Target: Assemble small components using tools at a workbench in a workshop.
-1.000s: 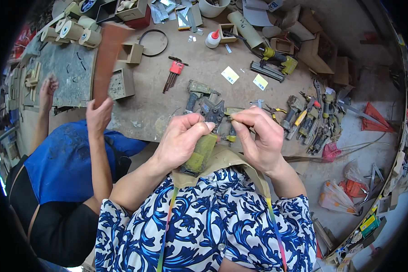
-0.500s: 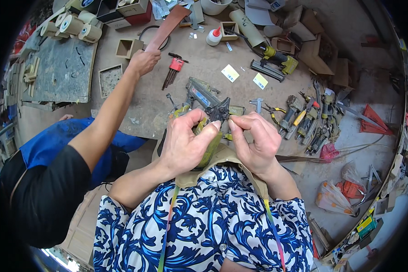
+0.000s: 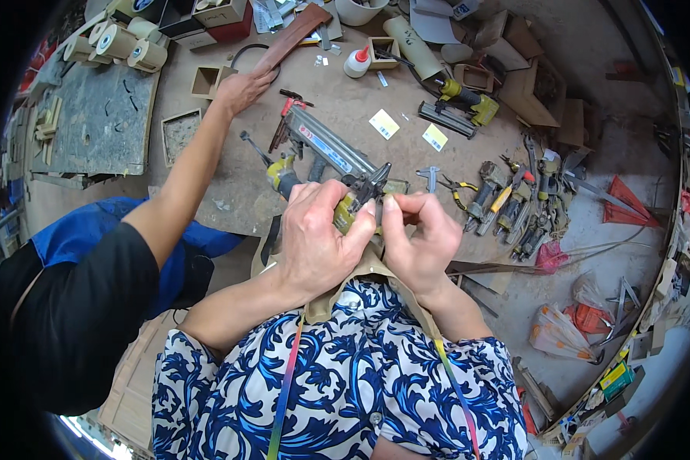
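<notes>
A nail gun with a long grey magazine [image 3: 326, 144] and a green and black body is in front of my chest. Its magazine slants up to the far left, and its dark nose points away from me. My left hand [image 3: 310, 241] is wrapped around the body just behind the nose. Beside the nose, my right hand [image 3: 423, 239] is closed in a pinch, thumb against forefinger. Whatever sits between those fingertips is too small or hidden to make out. Part of the gun's body is covered by my left hand.
At left, a co-worker's hand [image 3: 245, 90] rests on a long brown strip [image 3: 293, 44]. Hex keys in a red holder [image 3: 290, 106] lie partly behind the magazine. Calipers [image 3: 429, 178], yellow-handled pliers [image 3: 460, 190] and several tools lie right; another green tool [image 3: 468, 103] lies behind them.
The nail gun has tilted and risen, so its magazine now reaches farther up and left over the hex keys. Both hands stay at its nose. The co-worker's hand now lies flatter on the brown strip.
</notes>
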A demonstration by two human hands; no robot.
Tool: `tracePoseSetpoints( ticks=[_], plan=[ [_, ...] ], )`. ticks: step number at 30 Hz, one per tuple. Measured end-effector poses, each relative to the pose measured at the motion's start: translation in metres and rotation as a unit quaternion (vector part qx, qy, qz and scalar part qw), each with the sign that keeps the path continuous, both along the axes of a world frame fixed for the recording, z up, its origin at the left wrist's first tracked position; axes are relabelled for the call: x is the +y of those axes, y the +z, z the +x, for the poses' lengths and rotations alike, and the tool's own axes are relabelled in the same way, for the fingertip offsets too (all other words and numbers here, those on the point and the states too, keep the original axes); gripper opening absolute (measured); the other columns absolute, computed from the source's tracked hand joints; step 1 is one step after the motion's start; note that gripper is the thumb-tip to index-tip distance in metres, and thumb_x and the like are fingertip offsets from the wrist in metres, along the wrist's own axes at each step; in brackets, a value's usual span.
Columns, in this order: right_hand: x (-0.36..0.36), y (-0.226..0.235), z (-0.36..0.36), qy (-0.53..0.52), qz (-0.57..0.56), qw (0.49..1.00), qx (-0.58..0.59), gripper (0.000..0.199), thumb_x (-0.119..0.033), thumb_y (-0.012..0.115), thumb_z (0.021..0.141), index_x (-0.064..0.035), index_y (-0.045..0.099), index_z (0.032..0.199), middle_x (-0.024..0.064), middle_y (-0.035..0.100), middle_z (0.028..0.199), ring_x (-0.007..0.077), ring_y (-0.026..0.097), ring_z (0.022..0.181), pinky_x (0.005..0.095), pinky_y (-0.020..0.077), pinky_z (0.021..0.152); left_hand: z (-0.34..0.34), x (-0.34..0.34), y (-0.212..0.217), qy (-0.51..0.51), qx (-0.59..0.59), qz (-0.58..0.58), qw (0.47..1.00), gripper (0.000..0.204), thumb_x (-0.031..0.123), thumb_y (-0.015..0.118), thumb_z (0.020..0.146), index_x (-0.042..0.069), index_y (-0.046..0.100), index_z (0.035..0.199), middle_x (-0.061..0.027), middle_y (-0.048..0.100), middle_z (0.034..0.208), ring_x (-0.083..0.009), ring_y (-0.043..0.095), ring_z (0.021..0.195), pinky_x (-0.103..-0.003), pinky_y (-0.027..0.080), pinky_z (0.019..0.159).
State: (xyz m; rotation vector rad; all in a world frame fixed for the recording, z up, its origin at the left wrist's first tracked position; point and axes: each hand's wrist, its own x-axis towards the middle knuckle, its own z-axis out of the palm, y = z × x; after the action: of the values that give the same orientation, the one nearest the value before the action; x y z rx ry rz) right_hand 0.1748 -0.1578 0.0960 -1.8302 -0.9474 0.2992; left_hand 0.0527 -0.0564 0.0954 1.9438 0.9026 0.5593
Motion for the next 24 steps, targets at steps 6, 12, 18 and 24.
tracePoseSetpoints(
  ticks=[6, 12, 18, 24],
  plan=[
    [-0.001, -0.010, -0.003, -0.033, 0.033, 0.997, 0.061, 0.012, 0.007, 0.080, 0.085, 0.0037, 0.069, 0.088, 0.0129, 0.070, 0.074, 0.0232, 0.067, 0.058, 0.0311, 0.0529, 0.054, 0.004, -0.005, -0.003, 0.009, -0.008, 0.052, 0.999, 0.021, 0.014, 0.078, 0.086, -0.003, 0.065, 0.088, -0.0183, 0.064, 0.081, -0.0371, 0.059, 0.079, -0.045, 0.047, 0.075],
    [0.006, -0.012, 0.019, 0.093, 0.077, 0.972, -0.202, 0.015, 0.013, 0.077, 0.083, 0.0043, 0.068, 0.092, 0.0133, 0.071, 0.079, 0.0223, 0.065, 0.059, 0.0288, 0.0532, 0.058, 0.005, -0.003, -0.009, 0.012, -0.016, 0.053, 0.998, 0.021, 0.015, 0.077, 0.085, -0.001, 0.063, 0.086, -0.0178, 0.062, 0.077, -0.0356, 0.059, 0.074, -0.044, 0.046, 0.072],
    [0.029, -0.005, 0.067, 0.260, 0.090, 0.893, -0.357, 0.023, 0.000, 0.078, 0.077, 0.0017, 0.069, 0.097, 0.0098, 0.068, 0.084, 0.0229, 0.066, 0.068, 0.0345, 0.0542, 0.059, -0.003, 0.026, -0.004, -0.032, 0.022, -0.025, 0.999, 0.020, 0.016, 0.074, 0.091, -0.001, 0.065, 0.084, -0.0153, 0.065, 0.075, -0.0266, 0.061, 0.071, -0.040, 0.046, 0.066],
    [0.041, 0.063, 0.089, 0.491, 0.061, 0.772, -0.400, 0.029, -0.015, 0.075, 0.074, -0.0005, 0.072, 0.098, 0.0114, 0.068, 0.092, 0.0258, 0.068, 0.079, 0.0378, 0.0569, 0.069, -0.021, 0.009, 0.008, -0.083, 0.029, -0.308, 0.947, 0.027, 0.025, 0.070, 0.098, 0.000, 0.069, 0.089, -0.0063, 0.069, 0.079, -0.0115, 0.058, 0.078, -0.035, 0.051, 0.071]
  ],
)
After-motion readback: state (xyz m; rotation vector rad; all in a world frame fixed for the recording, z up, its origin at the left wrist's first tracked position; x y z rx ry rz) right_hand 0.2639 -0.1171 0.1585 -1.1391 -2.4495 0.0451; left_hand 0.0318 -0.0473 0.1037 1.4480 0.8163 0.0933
